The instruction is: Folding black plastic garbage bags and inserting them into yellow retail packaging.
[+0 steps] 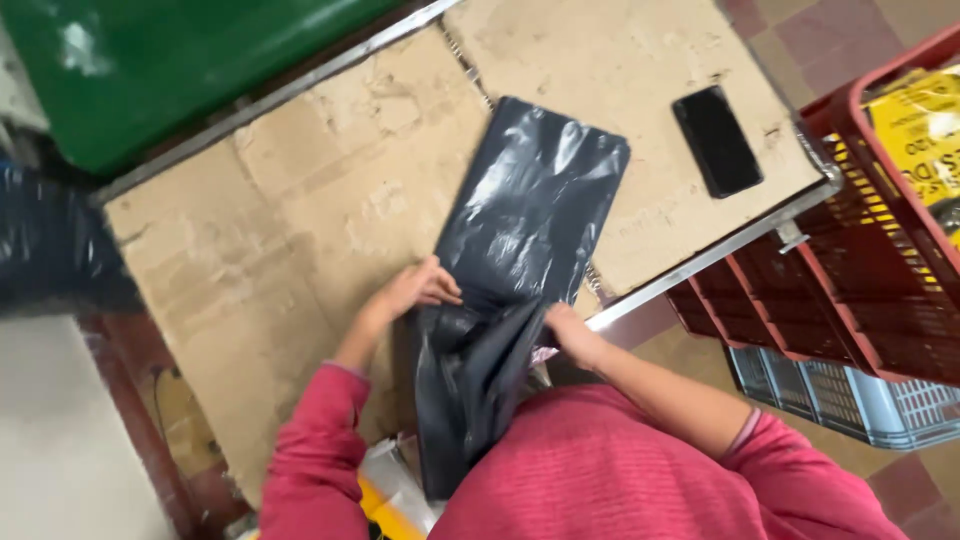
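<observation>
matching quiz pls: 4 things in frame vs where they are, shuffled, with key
Things:
1. bag
2. phone
3. crates
4. bin

Places:
A. top left, past the table edge
B. flat on cardboard, near the table's right corner
C. stacked right of the table
D. gripped at its near end by left hand and right hand

Pairs: 1-D, 2-B, 3-C, 4-A

A black phone (717,141) lies flat on the cardboard-covered counter (300,200). Red crates (850,270) (stacked, holding yellow packets (925,130)) stand beside it, above a grey crate (850,395). A green bin (150,60) sits behind.
</observation>
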